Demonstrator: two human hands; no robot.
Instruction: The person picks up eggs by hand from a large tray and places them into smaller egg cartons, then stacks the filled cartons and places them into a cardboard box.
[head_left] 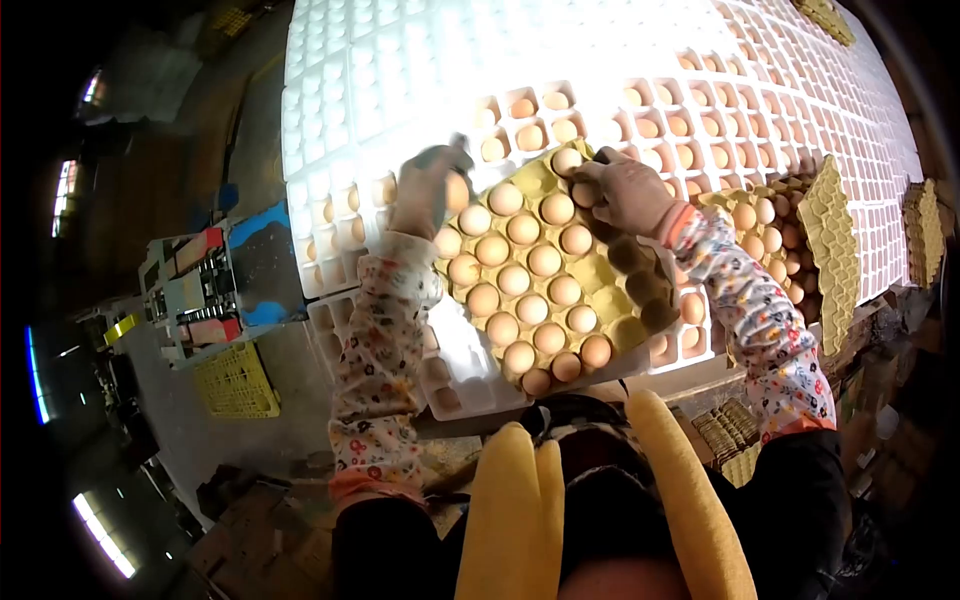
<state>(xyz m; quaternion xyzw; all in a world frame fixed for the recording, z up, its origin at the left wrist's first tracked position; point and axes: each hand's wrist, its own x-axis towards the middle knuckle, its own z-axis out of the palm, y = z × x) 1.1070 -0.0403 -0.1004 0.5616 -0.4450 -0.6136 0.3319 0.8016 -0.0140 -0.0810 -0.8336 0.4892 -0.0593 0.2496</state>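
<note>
Egg tray [640, 290] is lying flat at 6 o'clock on the lit table [330, 120], within easy reach; right hand [628, 192] is pinching an egg [585, 193] at the tray's 12 o'clock corner; left hand [428, 190] is blurring at 10 o'clock, so I cannot tell its grip

Yellow pulp egg tray [640, 290], skewed on lit white grid [400, 60], brown eggs [544, 260] filling left cells
</note>
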